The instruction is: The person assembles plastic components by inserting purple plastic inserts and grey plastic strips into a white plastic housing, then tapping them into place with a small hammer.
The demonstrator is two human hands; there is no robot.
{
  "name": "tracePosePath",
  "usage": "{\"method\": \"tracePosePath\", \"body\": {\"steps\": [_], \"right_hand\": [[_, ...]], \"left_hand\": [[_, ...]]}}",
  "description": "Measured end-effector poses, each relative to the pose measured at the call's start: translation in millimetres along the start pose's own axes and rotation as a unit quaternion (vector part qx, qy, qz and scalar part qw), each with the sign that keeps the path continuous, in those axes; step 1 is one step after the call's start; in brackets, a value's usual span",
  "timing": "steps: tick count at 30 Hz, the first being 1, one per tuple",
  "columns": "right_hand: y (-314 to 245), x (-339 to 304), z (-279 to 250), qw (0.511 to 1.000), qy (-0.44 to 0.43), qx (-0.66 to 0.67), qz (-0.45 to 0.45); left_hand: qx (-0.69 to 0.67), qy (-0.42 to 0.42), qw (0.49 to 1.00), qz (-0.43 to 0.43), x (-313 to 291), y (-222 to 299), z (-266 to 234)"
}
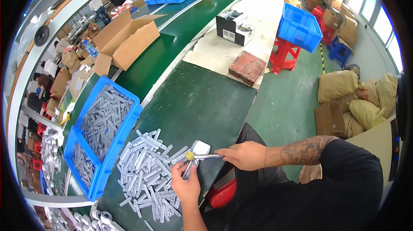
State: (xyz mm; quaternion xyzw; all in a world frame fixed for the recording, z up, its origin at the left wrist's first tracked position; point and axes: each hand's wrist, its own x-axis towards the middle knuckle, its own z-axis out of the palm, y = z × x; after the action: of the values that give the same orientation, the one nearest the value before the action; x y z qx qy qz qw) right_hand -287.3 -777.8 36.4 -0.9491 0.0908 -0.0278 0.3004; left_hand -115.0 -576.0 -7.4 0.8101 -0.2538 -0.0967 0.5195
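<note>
My right hand (248,155) is closed round the end of a small hammer (209,156) with a silver metal handle and a round yellow head. The head sits just above the fingertips of my left hand (186,186). Pinched in those left fingers is a grey plastic strip (186,173). A white rounded piece (201,148) lies right beyond the hammer, partly covered by it; whether it is joined to the strip I cannot tell. To the left, a loose heap of similar grey plastic strips (146,168) spreads over the green table (189,110).
Blue bins (138,110) full of grey strips stand left of the heap. Farther along the table are a reddish block (247,68) and a black-and-white machine (234,27). A blue crate (300,26) rests on a red stool (285,55). An open carton (137,43) stands across.
</note>
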Motion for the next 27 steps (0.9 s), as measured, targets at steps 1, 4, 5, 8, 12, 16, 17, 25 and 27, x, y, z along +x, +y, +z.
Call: {"method": "tracePosePath", "body": {"steps": [1, 4, 5, 8, 12, 16, 17, 25, 27], "right_hand": [[-3.3, 1.0, -3.8, 1.000, -0.005, 0.000, -0.005], [-10.0, 1.5, -11.8, 0.997, 0.058, 0.054, -0.003], [-4.2, -2.4, -3.6, 0.999, 0.045, 0.019, -0.011], [-3.5, 0.2, 0.7, 0.998, 0.047, -0.014, -0.031], [-8.0, -1.3, -4.0, 0.999, 0.017, -0.043, 0.008], [-7.9, 0.0, -0.7, 0.999, 0.044, 0.000, -0.009], [-12.7, 2.0, -4.6, 0.999, 0.042, -0.002, -0.011], [-44.3, 5.0, -19.3, 0.990, 0.079, 0.025, -0.115], [-21.3, 1.0, 0.5, 0.995, 0.043, -0.024, -0.092]], "left_hand": [[0.003, 0.000, 1.000, -0.005, -1.6, -1.6, -0.2], [-0.009, 0.001, 1.000, 0.005, -0.7, -6.0, 2.1], [0.009, 0.001, 1.000, 0.005, -0.1, -0.8, 2.0], [0.050, 0.001, 0.998, 0.040, 1.3, -5.2, 0.3], [0.263, 0.015, 0.952, 0.153, -15.9, -3.9, -33.7], [0.242, -0.005, 0.960, 0.142, -21.8, -23.9, -40.5], [0.241, -0.002, 0.960, 0.141, -20.8, -25.1, -39.8], [0.228, -0.016, 0.964, 0.135, -19.7, -24.1, -41.8], [0.228, -0.016, 0.963, 0.145, -18.4, -23.6, -39.5]]}}
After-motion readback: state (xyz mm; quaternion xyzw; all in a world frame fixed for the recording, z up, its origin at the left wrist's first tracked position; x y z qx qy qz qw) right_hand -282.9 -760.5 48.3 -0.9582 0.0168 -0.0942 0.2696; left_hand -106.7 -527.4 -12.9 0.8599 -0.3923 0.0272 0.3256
